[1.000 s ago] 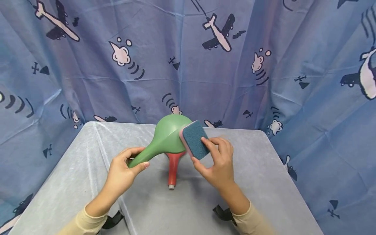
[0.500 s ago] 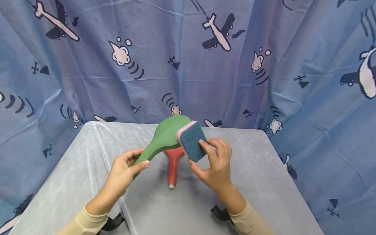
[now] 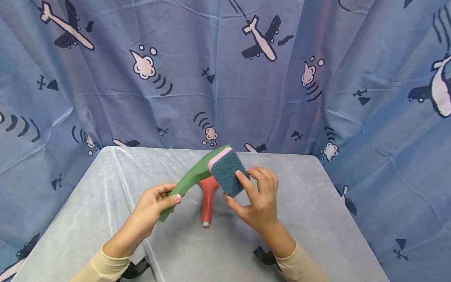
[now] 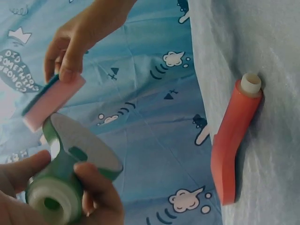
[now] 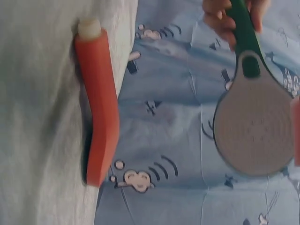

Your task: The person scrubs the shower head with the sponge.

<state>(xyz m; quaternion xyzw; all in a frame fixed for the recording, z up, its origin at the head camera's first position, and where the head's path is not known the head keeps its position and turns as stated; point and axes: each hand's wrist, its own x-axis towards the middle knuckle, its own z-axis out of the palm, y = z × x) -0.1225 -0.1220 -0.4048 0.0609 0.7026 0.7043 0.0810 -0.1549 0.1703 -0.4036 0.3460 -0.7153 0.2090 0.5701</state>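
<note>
My left hand [image 3: 151, 207] grips the handle of a green shower head [image 3: 192, 174], held up over the table. From the head view it is almost edge-on; its round, grey spray face [image 5: 253, 126] shows in the right wrist view. Between thumb and fingers, my right hand [image 3: 260, 203] pinches a sponge [image 3: 229, 174] with a blue scouring side and a pink side [image 4: 56, 103]. The pink side faces the shower head, and the sponge overlaps its head end in the head view. Behind them a red shower head [image 3: 208, 201] lies on the table, its upper part partly hidden.
A grey cloth covers the table [image 3: 296, 219], with a raised crease running down its left side. Blue curtains [image 3: 176, 51] printed with planes and clouds hang behind the table and along its sides. Black straps [image 3: 135, 268] are near both wrists.
My left hand has turned the green shower head from showing its rounded back to nearly edge-on, its head end lower. The sponge has shifted slightly left and down with my right hand.
</note>
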